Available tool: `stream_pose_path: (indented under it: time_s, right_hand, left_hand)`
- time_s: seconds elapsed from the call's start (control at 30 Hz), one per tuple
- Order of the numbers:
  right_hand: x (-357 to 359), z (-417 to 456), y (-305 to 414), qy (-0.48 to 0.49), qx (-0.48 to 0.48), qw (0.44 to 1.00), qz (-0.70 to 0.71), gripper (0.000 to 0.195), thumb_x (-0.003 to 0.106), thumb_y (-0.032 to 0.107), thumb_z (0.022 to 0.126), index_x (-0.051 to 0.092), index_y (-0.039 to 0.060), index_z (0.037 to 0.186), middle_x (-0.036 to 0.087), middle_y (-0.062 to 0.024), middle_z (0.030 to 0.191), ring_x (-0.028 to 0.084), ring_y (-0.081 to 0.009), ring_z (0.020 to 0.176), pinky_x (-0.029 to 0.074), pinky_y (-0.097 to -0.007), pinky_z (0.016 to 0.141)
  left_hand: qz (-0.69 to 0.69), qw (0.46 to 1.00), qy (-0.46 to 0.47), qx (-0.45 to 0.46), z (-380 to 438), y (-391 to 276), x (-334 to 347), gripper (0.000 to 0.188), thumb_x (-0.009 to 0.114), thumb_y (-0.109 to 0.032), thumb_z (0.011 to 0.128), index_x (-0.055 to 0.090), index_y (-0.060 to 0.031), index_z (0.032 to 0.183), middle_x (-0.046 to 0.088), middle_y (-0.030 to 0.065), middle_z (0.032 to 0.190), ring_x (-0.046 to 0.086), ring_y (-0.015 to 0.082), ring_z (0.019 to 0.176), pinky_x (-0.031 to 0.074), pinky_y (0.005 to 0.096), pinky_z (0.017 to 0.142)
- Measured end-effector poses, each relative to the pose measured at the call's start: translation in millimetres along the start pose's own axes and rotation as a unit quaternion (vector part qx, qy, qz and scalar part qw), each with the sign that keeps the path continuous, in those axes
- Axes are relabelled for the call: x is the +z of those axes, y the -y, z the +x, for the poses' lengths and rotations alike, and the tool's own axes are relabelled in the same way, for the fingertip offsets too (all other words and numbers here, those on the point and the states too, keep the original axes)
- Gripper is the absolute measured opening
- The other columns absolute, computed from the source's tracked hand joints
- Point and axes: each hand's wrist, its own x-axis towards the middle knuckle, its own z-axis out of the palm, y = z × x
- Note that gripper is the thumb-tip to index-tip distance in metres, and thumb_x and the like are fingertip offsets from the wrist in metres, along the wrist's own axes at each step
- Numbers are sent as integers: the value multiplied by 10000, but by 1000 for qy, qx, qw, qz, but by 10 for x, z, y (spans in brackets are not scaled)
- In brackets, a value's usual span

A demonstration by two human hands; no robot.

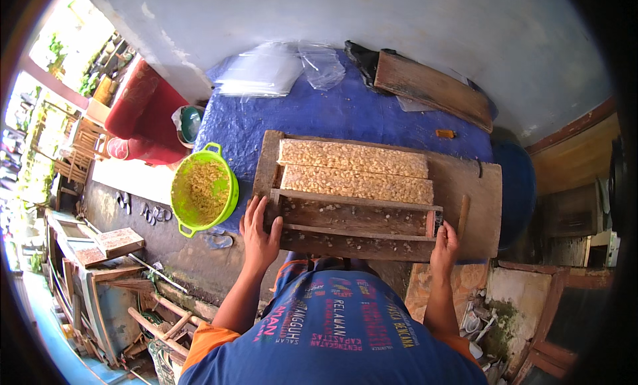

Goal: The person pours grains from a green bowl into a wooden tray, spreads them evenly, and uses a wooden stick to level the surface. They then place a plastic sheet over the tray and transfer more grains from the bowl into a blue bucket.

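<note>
A long rectangular wooden frame (356, 200) lies on a wooden board (466, 185), its inside showing bare wood with scattered bits. At its left end, my left hand (261, 235) grips the wood, thumb on the near side. My right hand (444, 248) pinches the other end, beside a reddish end block (430, 224). Just beyond the frame, two flat slabs of pale soybeans lie side by side, a far slab (354, 158) and a near slab (356, 184); both appear wrapped in clear plastic. A thin wooden stick (463, 216) rests on the board right of my right hand.
A lime-green colander (233, 195) partly filled with soybeans stands left of the board. On the blue table cover (319, 111) are clear plastic bags (264, 71), a wooden plank (433, 88) and a small orange item (445, 134). A blue barrel (516, 195) stands at the right.
</note>
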Motion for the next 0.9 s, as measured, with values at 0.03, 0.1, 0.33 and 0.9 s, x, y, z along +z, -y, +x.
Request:
stream_pose_path:
  time_s: [0.03,0.1,0.33,0.9]
  right_hand:
    - [0,-2,-10,2,-9,1000,-7,368,580,264,1121,688,-24,1323,751,-129,1165,702,-207,1062,537,-351,940]
    - [-5,-4,-17,5,-28,1000,-1,362,577,263,1124,687,-23,1317,745,-115,1134,694,-190,1035,536,-342,927]
    - [7,17,-2,6,-25,999,-40,407,566,275,1132,653,-68,1333,726,-147,1178,678,-225,1078,519,-362,958]
    - [9,19,71,4,-34,992,-124,436,533,311,1133,657,-49,1347,716,-225,1246,703,-357,1115,537,-424,942]
  left_hand:
    - [-11,1000,-3,-8,73,5,18,591,700,-302,1002,547,-70,1524,466,239,1618,401,430,1526,271,561,1240]
    - [-22,999,-2,-24,238,20,64,560,701,-321,1005,579,-77,1494,475,244,1611,412,434,1519,291,554,1236]
    - [-26,998,8,-60,737,-11,229,352,711,-363,1006,750,-79,1209,464,272,1624,407,445,1527,322,519,1248]
    - [-28,993,16,-114,936,-55,353,208,735,-261,956,771,-71,1033,477,184,1605,403,420,1498,327,611,1160]
